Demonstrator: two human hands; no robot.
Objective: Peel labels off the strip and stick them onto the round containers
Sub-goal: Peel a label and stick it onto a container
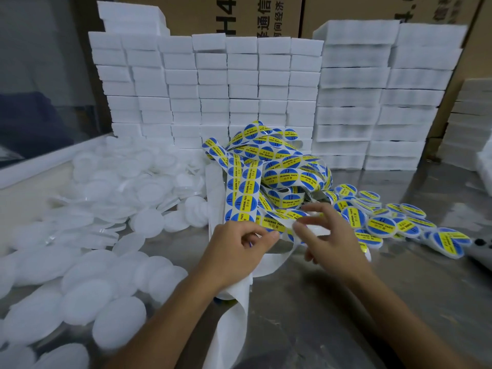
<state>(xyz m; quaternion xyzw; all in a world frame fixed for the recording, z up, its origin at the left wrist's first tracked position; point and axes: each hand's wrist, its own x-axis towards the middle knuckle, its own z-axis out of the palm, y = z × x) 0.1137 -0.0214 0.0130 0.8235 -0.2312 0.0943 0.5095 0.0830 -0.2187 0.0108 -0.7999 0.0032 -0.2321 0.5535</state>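
A tangled strip of round blue-and-yellow labels (266, 169) lies heaped at the table's middle. My left hand (239, 249) grips the strip near its end, and the bare white backing (234, 315) trails down toward me. My right hand (327, 235) is at the strip's edge with blurred fingers spread; I cannot make out whether it pinches a label. Plain white round containers (87, 262) cover the left side of the table. Labelled containers (383, 225) lie in a pile to the right.
Stacks of white foam blocks (213, 83) form a wall behind the work area, with cardboard boxes (266, 14) behind them. The metal table (346, 315) shows bare between my arms. A dark object (482, 249) lies at the right edge.
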